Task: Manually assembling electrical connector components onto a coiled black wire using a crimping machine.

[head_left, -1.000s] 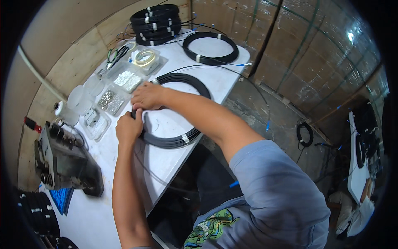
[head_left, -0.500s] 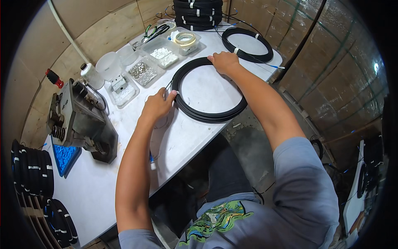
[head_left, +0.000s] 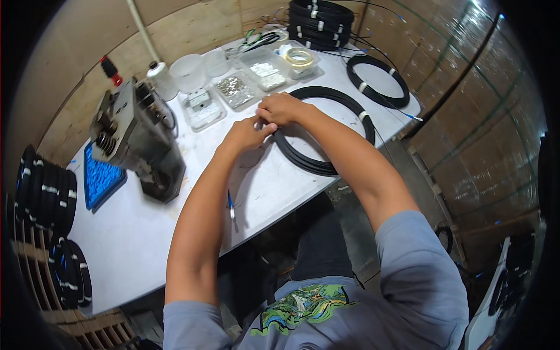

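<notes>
A coil of black cable lies on the white table, with a white tape band on its far right side. My left hand is closed at the coil's left edge, its thumb on the cable. Close against it, my right hand has its fingers bent down over the same part of the coil. Exactly what the fingertips pinch is hidden between the hands. A loose cable end with a blue and white connector rests on the table beside my left forearm.
Behind the hands stand clear trays of metal parts and white pieces, plus tape rolls. A metal press and blue tray are at left. Another coil and stacked coils sit at the far right.
My right hand has left the coil's far side and come over to my left hand. The coil has turned, bringing a white band to its right side. The view has shifted.
</notes>
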`<state>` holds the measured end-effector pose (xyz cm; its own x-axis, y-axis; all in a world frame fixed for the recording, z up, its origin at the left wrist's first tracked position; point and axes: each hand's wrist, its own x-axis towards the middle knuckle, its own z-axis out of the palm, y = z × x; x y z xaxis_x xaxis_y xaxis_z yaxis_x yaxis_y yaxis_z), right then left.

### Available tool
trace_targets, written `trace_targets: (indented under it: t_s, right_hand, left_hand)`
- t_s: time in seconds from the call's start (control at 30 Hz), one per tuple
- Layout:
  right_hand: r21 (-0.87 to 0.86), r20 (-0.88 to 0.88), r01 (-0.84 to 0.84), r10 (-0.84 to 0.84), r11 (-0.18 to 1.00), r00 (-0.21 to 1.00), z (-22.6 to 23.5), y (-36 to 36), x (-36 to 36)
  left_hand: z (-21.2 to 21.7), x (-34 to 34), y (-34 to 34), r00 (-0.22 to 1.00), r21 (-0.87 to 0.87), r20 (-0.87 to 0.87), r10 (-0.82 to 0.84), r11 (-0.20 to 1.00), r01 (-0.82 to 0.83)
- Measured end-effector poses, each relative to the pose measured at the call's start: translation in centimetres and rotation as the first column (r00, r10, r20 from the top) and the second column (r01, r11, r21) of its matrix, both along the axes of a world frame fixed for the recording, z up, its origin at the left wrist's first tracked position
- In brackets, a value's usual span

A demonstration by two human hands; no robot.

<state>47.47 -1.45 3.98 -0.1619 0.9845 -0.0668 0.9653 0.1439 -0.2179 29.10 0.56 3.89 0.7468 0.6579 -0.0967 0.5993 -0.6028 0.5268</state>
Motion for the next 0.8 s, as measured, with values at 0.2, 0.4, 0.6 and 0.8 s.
trace_targets:
  t_s: [0.2, 0.4, 0.6, 0.8]
  right_hand:
    - [0.153, -0.083, -0.197, 0.211, 0.969, 0.974, -0.3, -1.3, -3.5]
    - [0.425, -0.096, -0.032, 0.081, 0.905, 0.992, 0.1, -2.2, -6.4]
    - [0.421, -0.055, 0.086, -0.069, 0.903, 0.996, 0.0, -2.7, -9.2]
    - [0.592, -0.131, -0.352, 0.518, 0.725, 0.846, 0.0, -4.8, -16.2]
  left_hand:
    - [-0.1, -4.8, 2.7, 0.999, -0.099, 0.026, 0.024, 0.995, -0.022]
    - [4.1, -10.4, -0.2, 0.997, -0.069, 0.002, 0.081, 0.994, -0.081]
    - [6.6, -18.4, -6.6, 0.880, 0.038, 0.295, 0.373, 0.915, -0.401]
    - [4.1, -21.8, -8.3, 0.838, 0.200, 0.440, 0.323, 0.874, -0.442]
